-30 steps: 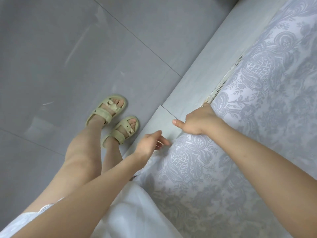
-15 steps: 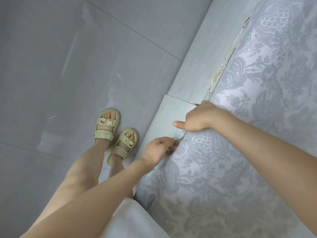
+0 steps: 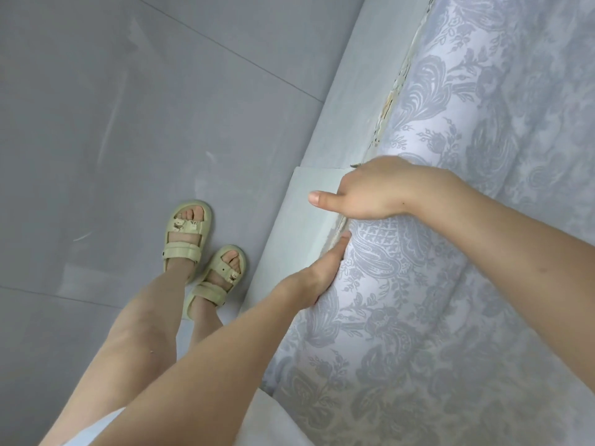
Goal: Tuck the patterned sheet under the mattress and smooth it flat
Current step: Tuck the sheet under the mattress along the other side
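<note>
Patterned sheet (image 3: 434, 284) tucks along the bed base (image 3: 302, 226) edge: your right hand (image 3: 370, 193) hooks it, thumb out; push your flat-fingered left hand (image 3: 322, 268) deeper.

The right hand's (image 3: 370, 191) fingers disappear down behind the edge of the patterned sheet (image 3: 450, 284); only its thumb and knuckles show. Just below it, most of the left hand's (image 3: 322, 272) fingers lie hidden behind the sheet's fold, so neither grip can be read.
</note>
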`<state>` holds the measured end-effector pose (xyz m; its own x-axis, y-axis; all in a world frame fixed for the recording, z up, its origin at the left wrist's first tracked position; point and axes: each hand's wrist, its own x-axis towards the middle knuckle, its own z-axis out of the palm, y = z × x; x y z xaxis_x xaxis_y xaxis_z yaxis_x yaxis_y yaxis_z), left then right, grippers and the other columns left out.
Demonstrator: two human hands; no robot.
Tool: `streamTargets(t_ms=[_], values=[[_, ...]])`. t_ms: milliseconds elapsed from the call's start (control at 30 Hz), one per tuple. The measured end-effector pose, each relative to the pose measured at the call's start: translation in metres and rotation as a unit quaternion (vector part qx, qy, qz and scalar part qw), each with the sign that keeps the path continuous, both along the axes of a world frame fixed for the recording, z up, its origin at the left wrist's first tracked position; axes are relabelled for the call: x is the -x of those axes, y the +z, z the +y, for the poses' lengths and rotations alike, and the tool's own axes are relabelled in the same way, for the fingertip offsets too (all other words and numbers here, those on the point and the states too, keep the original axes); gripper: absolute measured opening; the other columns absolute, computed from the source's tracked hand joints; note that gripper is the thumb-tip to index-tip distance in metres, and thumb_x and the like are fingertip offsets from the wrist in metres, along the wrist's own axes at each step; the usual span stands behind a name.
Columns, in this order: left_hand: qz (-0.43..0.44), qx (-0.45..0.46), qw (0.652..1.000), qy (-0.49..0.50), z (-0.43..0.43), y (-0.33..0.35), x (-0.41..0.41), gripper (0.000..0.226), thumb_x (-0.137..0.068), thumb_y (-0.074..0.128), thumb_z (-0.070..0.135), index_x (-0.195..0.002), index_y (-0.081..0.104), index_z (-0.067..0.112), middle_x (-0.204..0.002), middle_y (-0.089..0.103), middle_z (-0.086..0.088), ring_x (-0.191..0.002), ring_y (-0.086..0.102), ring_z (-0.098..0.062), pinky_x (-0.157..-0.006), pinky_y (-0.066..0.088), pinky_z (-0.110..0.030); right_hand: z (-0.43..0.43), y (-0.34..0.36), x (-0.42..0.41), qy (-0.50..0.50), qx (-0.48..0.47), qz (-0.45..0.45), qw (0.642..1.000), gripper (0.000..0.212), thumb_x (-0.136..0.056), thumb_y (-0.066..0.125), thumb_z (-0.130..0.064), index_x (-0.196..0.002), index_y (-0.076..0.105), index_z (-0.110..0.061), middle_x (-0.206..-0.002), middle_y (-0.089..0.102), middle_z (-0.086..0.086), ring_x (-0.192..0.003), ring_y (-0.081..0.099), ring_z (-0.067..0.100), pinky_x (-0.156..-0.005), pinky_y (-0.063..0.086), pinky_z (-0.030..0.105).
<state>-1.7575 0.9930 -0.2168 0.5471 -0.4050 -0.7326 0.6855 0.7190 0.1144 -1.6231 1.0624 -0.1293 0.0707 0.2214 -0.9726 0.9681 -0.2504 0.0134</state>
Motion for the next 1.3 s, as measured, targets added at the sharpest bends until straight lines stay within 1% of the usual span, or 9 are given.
streamTargets(t_ms=[67, 133, 367, 500, 733, 900, 1000, 1167, 1300], values=[[0.015, 0.056, 0.998, 0.02, 0.006, -0.006, -0.001, 0.073, -0.086, 0.011, 0.075, -0.125, 0.057, 0.033, -0.123, 0.064, -0.002, -0.115, 0.059, -0.021, -0.104, 0.041, -0.04, -0.005, 0.002, -0.001, 0.036, -0.035, -0.018, 0.999, 0.07, -0.091, 0.005, -0.066, -0.07, 0.053, -0.019, -0.119, 0.061, 0.008, -0.124, 0.046, 0.028, -0.09, 0.033, 0.036], [0.037, 0.048, 0.998, 0.032, 0.016, -0.011, 0.007, 0.077, -0.088, 0.005, 0.071, -0.122, 0.058, 0.027, -0.12, 0.064, -0.004, -0.115, 0.058, -0.023, -0.099, 0.044, -0.038, -0.011, -0.001, -0.001, 0.072, -0.028, -0.032, 0.997, 0.076, -0.093, 0.004, -0.064, -0.087, 0.063, -0.016, -0.128, 0.057, 0.008, -0.126, 0.042, 0.026, -0.099, 0.027, 0.036], [0.088, -0.233, 0.968, 0.012, 0.009, -0.005, 0.029, 0.08, -0.089, 0.01, 0.069, -0.101, 0.07, 0.018, -0.106, 0.07, -0.002, -0.103, 0.062, -0.019, -0.098, 0.044, -0.037, -0.013, -0.025, 0.01, 0.133, -0.007, -0.05, 0.99, 0.078, -0.094, 0.005, -0.063, -0.127, 0.056, -0.015, -0.142, 0.047, 0.009, -0.136, 0.035, 0.022, -0.111, 0.015, 0.04], [0.055, -0.06, 0.997, 0.016, -0.001, -0.001, 0.016, 0.077, -0.09, 0.009, 0.069, -0.106, 0.069, 0.022, -0.112, 0.069, -0.004, -0.109, 0.062, -0.021, -0.103, 0.042, -0.039, -0.023, -0.007, 0.004, 0.154, -0.02, -0.047, 0.987, 0.081, -0.092, 0.003, -0.065, -0.121, 0.06, -0.015, -0.137, 0.052, 0.01, -0.135, 0.036, 0.022, -0.11, 0.015, 0.039], [0.026, 0.009, 0.999, 0.035, -0.003, -0.014, 0.007, 0.076, -0.087, 0.011, 0.074, -0.129, 0.055, 0.028, -0.119, 0.065, 0.001, -0.116, 0.058, -0.02, -0.102, 0.042, -0.039, -0.025, -0.03, 0.009, 0.161, -0.007, -0.062, 0.985, 0.084, -0.09, 0.0, -0.068, -0.116, 0.063, -0.018, -0.132, 0.056, 0.007, -0.133, 0.038, 0.022, -0.11, 0.011, 0.041], [0.138, -0.242, 0.949, 0.146, 0.009, -0.002, 0.053, 0.058, -0.1, 0.026, 0.048, -0.087, 0.068, 0.011, -0.095, 0.071, -0.01, -0.093, 0.065, -0.022, -0.091, 0.051, -0.033, -0.025, -0.043, 0.01, 0.159, 0.001, -0.071, 0.985, 0.086, -0.088, -0.001, -0.069, -0.115, 0.063, -0.018, -0.133, 0.056, 0.006, -0.136, 0.035, 0.022, -0.111, 0.01, 0.041], [0.093, -0.247, 0.963, 0.044, -0.015, 0.012, 0.087, 0.052, -0.099, 0.031, 0.048, -0.096, 0.072, 0.017, -0.102, 0.072, -0.002, -0.101, 0.064, -0.018, -0.098, 0.046, -0.031, -0.026, -0.042, 0.015, 0.151, -0.007, -0.069, 0.986, 0.085, -0.089, 0.0, -0.069, -0.115, 0.063, -0.017, -0.132, 0.056, 0.007, -0.134, 0.038, 0.021, -0.113, 0.011, 0.04], [0.073, -0.24, 0.965, -0.083, -0.03, 0.022, 0.072, 0.06, -0.098, 0.018, 0.055, -0.119, 0.062, 0.02, -0.125, 0.061, -0.003, -0.115, 0.055, -0.022, -0.095, 0.036, -0.026, -0.031, -0.032, 0.022, 0.088, -0.106, -0.066, 0.988, 0.072, -0.093, 0.004, -0.063, -0.062, 0.051, -0.018, -0.091, 0.065, 0.004, -0.114, 0.053, 0.023, -0.112, 0.017, 0.04], [0.093, -0.028, 0.995, 0.003, -0.039, 0.013, 0.066, 0.058, -0.097, 0.016, 0.058, -0.102, 0.066, 0.028, -0.099, 0.069, 0.001, -0.088, 0.064, -0.014, -0.08, 0.049, -0.024, -0.042, -0.017, 0.051, 0.023, -0.165, -0.043, 0.985, 0.068, -0.096, 0.007, -0.056, -0.053, 0.045, -0.018, -0.058, 0.046, -0.003, -0.096, 0.057, 0.026, -0.112, 0.019, 0.04]])
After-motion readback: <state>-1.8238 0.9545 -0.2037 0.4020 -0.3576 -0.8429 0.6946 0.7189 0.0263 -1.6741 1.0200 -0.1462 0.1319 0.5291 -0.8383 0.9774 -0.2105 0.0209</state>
